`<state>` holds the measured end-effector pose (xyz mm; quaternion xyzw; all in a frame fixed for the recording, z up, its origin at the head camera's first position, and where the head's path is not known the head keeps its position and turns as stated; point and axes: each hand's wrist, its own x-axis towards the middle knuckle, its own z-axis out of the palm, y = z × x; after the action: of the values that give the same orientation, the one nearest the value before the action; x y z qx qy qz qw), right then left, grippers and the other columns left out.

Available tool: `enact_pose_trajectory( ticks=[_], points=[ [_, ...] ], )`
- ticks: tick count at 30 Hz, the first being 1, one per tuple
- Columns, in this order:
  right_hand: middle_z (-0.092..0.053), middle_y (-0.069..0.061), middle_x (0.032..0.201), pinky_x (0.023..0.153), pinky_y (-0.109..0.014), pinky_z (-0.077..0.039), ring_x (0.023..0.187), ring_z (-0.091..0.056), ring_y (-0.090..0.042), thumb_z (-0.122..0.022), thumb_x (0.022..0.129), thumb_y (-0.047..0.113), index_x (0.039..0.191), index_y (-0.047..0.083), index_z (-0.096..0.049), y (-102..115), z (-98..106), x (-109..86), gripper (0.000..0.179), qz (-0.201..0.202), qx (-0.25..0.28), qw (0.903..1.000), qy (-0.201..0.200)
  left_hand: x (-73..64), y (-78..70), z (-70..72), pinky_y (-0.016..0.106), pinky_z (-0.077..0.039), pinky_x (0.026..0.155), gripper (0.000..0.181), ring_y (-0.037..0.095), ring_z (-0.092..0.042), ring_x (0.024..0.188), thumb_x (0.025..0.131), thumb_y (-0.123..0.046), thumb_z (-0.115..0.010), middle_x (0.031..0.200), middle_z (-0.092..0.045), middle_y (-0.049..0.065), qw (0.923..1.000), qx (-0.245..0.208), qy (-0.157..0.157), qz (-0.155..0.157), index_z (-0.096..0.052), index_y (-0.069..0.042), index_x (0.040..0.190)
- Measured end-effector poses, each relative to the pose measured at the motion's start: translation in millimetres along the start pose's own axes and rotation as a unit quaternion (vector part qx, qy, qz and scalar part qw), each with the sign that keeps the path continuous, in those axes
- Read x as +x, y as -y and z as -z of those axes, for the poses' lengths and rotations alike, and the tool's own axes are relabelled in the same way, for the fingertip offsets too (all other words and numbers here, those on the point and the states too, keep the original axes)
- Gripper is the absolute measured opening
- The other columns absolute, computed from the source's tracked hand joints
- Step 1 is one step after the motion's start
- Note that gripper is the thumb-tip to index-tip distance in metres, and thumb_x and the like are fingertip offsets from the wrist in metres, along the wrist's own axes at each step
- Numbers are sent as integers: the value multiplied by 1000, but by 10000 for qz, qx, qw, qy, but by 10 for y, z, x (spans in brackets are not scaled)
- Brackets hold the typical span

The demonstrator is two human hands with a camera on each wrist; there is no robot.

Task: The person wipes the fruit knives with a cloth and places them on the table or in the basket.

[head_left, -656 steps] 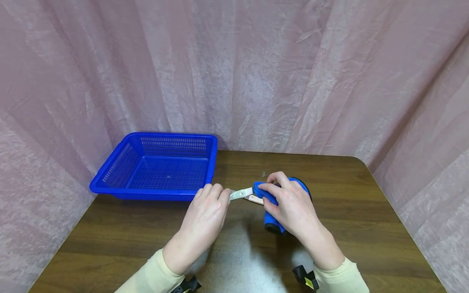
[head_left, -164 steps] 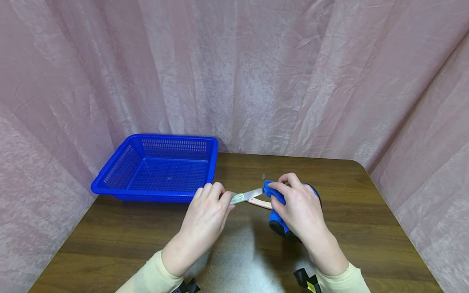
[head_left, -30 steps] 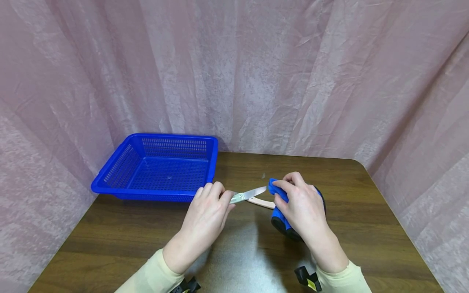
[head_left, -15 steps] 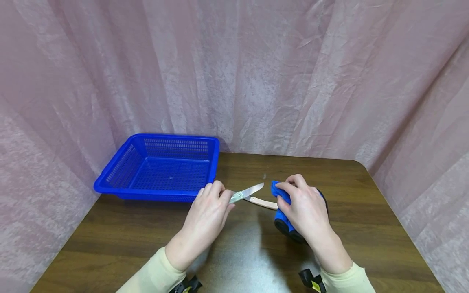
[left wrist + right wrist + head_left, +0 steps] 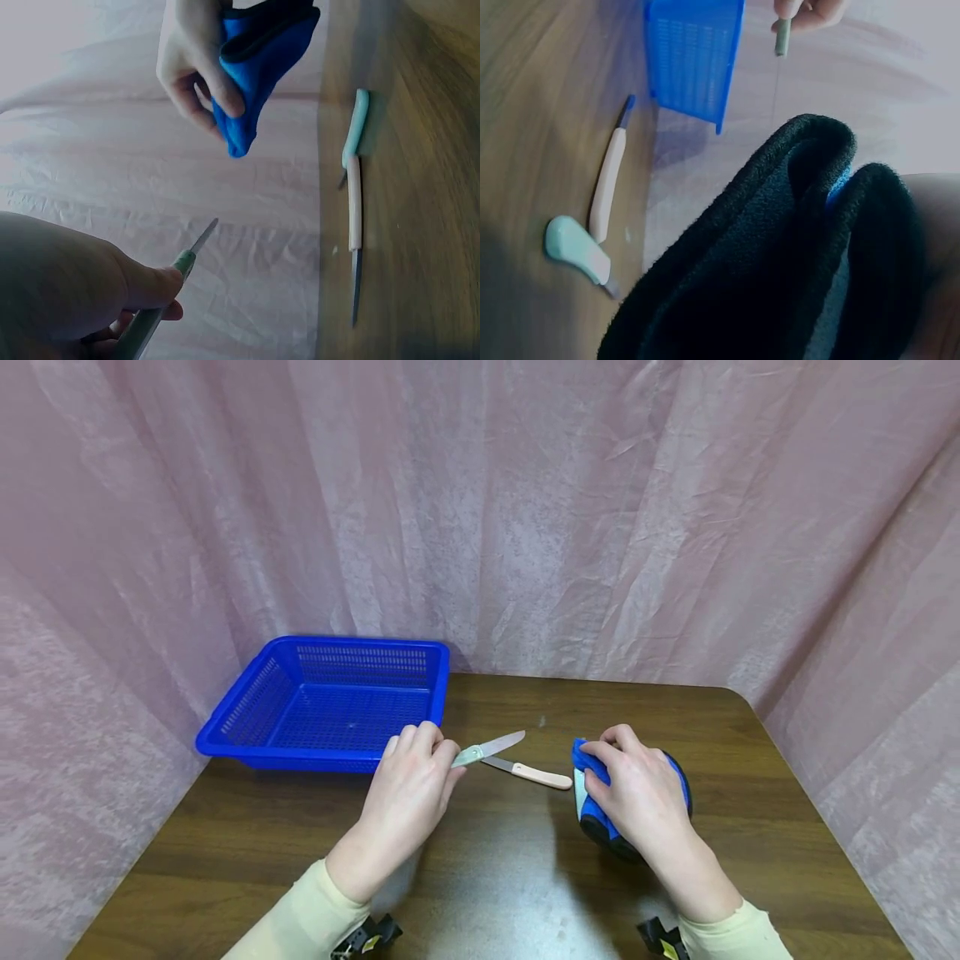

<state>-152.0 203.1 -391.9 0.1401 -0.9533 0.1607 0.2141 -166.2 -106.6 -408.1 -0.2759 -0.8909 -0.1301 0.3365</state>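
My left hand (image 5: 412, 781) grips a knife (image 5: 501, 743) by its pale green handle, its bare blade pointing right and slightly away. My right hand (image 5: 637, 789) pinches a folded blue cloth (image 5: 589, 763) with black edging, apart from the blade tip. In the left wrist view the cloth (image 5: 262, 67) hangs in the air, well above the table. Below lies a second knife (image 5: 542, 776) with a pale pink handle, its blade toward the left. A third knife (image 5: 356, 124) with a mint handle lies touching or close to its handle end; in the head view the cloth partly hides it.
A blue plastic basket (image 5: 322, 758) with slotted walls stands at the table's back left, just beyond the left hand. The brown wooden table (image 5: 495, 877) ends at a pink curtain (image 5: 480, 527) behind and at both sides.
Earlier the cloth was around the blade of the held knife. It has come off the tip and moved right with my right hand, exposing the mint handle. My left hand has shifted left.
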Motion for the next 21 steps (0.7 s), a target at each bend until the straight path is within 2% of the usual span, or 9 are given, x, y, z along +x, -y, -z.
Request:
enact_pose_trajectory(
  ticks=[8,21],
  points=[
    [-68,-12,117,84,-56,-57,84,-72,-32,-85,90,10,121,11,-84,-108,-31,-66,31,-31,-64,9999,100,-37,104,48,44,-45,68,24,33,-56,81,90,-15,-92,96,-59,8,9999,121,21,83,-72,-6,99],
    [-68,-10,117,70,-52,-57,76,-68,-35,-86,89,11,119,12,-85,-231,-79,-164,30,-66,-148,9998,123,-69,341,149,46,-46,66,21,35,-57,79,89,-11,-91,94,-61,9,9992,185,-65,355,-74,-4,99]
  ],
)
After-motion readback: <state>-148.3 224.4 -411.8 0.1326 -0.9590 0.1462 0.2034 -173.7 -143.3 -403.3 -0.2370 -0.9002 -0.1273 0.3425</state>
